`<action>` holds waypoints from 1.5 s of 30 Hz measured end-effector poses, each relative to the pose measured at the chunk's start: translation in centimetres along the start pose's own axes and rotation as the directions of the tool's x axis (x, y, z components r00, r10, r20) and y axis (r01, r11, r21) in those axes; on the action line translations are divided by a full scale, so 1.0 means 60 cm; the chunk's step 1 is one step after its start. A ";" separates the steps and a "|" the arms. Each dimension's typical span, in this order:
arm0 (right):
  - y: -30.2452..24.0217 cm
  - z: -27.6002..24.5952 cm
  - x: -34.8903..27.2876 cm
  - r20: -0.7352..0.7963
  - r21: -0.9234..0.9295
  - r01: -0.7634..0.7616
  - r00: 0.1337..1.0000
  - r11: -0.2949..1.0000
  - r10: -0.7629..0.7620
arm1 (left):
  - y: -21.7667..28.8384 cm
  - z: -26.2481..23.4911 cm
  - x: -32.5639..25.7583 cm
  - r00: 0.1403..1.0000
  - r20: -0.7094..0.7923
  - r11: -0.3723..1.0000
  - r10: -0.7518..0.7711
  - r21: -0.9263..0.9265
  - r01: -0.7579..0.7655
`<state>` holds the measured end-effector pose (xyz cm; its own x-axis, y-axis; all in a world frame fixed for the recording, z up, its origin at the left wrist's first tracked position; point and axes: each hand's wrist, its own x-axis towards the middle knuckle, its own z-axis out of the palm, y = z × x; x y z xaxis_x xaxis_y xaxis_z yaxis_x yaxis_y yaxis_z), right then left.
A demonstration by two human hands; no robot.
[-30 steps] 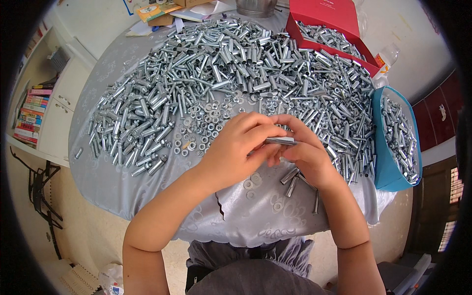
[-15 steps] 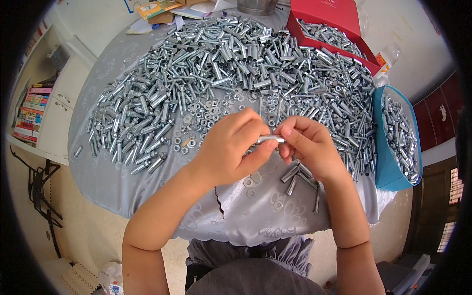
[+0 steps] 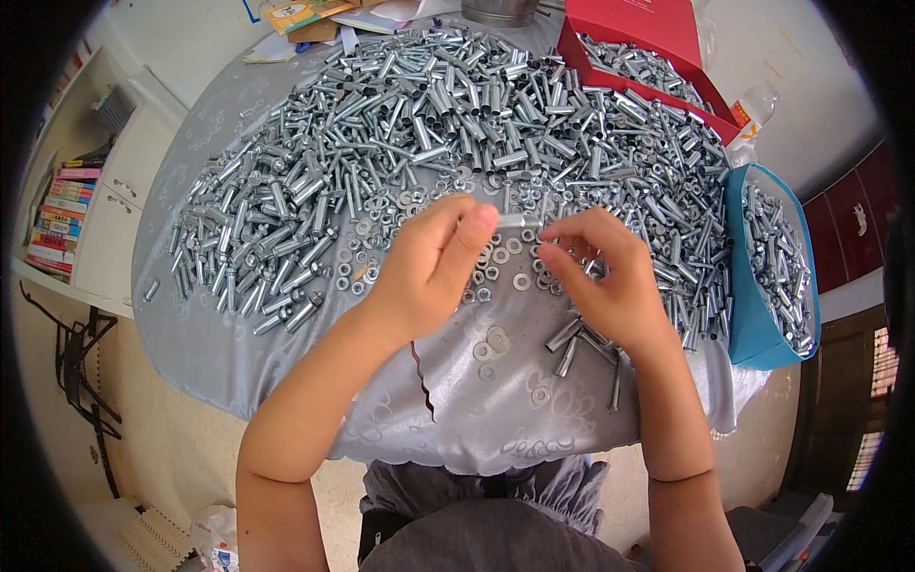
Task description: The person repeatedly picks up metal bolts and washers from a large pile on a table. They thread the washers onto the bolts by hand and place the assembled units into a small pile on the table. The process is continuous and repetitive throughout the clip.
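Metal sleeve pinched between left hand fingertips, right hand fingertips

The bolt pinched between the left hand and the right hand is bright, silvery metal with a smooth, shiny finish. The heap of sleeves and bolts across the table has the same plated, glossy metal look, as do the flat washers lying near the hands. The tablecloth is grey cloth with a soft satin sheen and a faint woven pattern. The red box looks like smooth, slightly glossy cardboard. The blue bin looks like matt plastic. The books at the left show paper spines.
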<state>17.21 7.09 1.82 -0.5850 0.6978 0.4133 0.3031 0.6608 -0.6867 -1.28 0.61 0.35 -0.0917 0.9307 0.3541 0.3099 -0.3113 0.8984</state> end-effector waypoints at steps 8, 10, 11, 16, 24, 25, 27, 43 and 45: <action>0.010 -0.019 -0.002 0.130 -0.290 0.132 0.987 0.948 -0.098 | -0.011 -0.004 0.004 0.990 -0.051 0.987 -0.128 -0.106 0.122; 0.011 -0.023 -0.003 0.160 -0.305 0.137 0.983 0.942 -0.091 | -0.005 -0.002 0.005 0.989 -0.061 0.987 -0.136 -0.090 0.131; 0.011 -0.024 -0.002 0.173 -0.304 0.134 0.981 0.943 -0.084 | -0.003 -0.001 0.006 0.988 -0.066 0.987 -0.141 -0.081 0.135; 0.019 -0.021 -0.002 0.222 -0.236 0.160 0.969 0.958 -0.107 | -0.014 0.002 0.005 0.993 -0.047 0.992 -0.111 -0.067 0.108; -0.010 -0.014 -0.003 0.141 0.257 -0.192 0.977 0.947 0.160 | 0.011 0.004 0.002 0.948 0.166 0.928 -0.272 -0.215 0.304; -0.009 -0.013 -0.003 0.131 0.317 -0.199 0.978 0.927 0.165 | 0.012 0.004 0.001 0.936 0.193 0.909 -0.295 -0.244 0.337; -0.003 -0.009 -0.005 0.111 0.433 -0.209 0.978 0.877 0.178 | 0.012 0.003 0.001 0.919 0.239 0.882 -0.313 -0.287 0.374; -0.006 -0.004 -0.003 0.135 0.601 -0.302 0.951 0.740 0.278 | 0.002 0.001 0.008 0.873 0.372 0.756 -0.315 -0.459 0.468; -0.004 0.008 -0.007 0.062 0.527 -0.289 0.951 0.799 0.303 | 0.000 0.003 0.008 0.880 0.350 0.773 -0.321 -0.440 0.457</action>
<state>17.02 6.53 1.54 -0.5108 0.8469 0.1481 0.0143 0.1806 -0.9835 -1.14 1.10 0.45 0.1515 0.9862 -0.0673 -0.2190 0.0999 0.9706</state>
